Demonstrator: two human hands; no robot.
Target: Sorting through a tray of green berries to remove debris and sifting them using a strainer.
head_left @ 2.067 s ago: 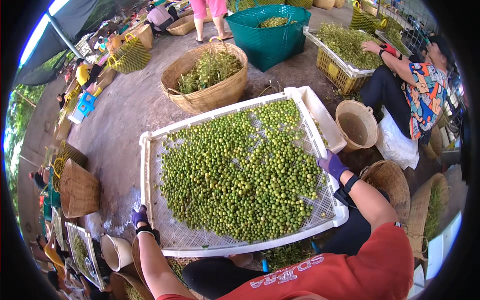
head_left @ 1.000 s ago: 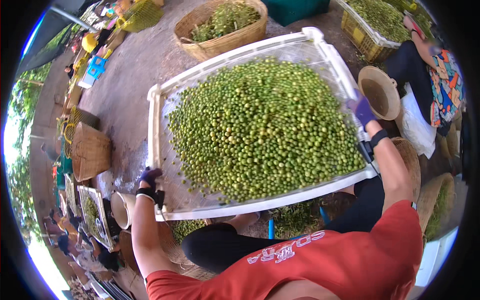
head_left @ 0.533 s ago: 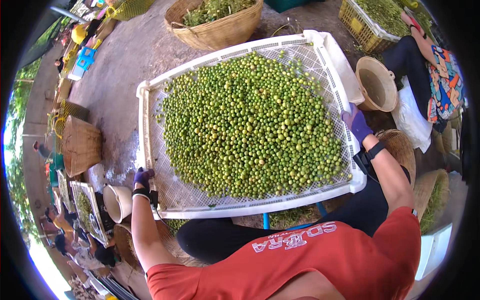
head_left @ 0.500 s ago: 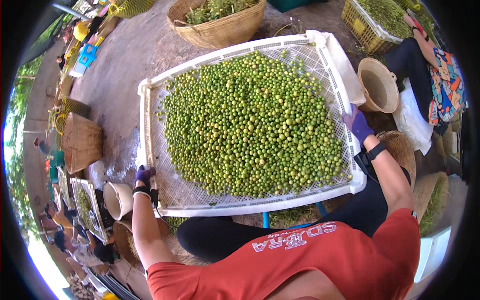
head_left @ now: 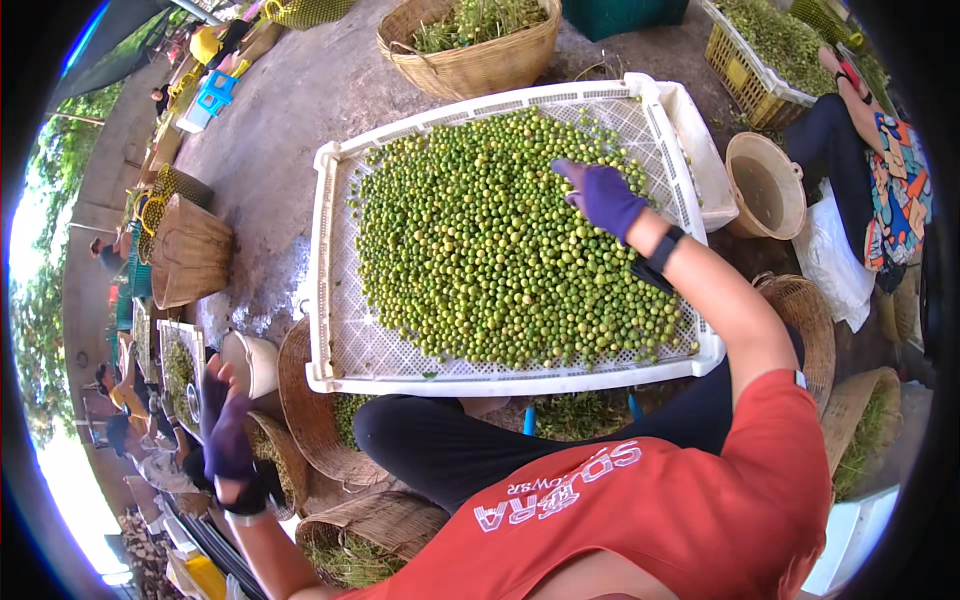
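Note:
A white mesh tray [head_left: 330, 355] lies across the middle, heaped with small round green and pale yellow fruits [head_left: 500, 260]. My right hand [head_left: 598, 195], in a purple glove with fingertips of another shade, is over the fruit at the tray's upper right, fingers apart; whether it touches them I cannot tell. My left hand [head_left: 225, 425], also gloved, is raised outside the tray's lower-left corner, fingers apart and empty. Beneath and around the tray are my crossed legs and woven baskets [head_left: 330, 430]. A long white container [head_left: 712, 150] adjoins the tray's right side.
A round basket of plants [head_left: 465, 60] stands behind the tray. A bucket [head_left: 765, 180], a white sack [head_left: 830, 260], a filled crate [head_left: 750, 75] and a seated co-worker [head_left: 885, 180] are at right. More baskets [head_left: 195, 250], a white bucket [head_left: 250, 360] and several people [head_left: 130, 400] line the left.
Both hands have let go of the tray's sides: my right hand has moved inward over the fruit, my left down and away to the left. The tray now sits slightly further right in view.

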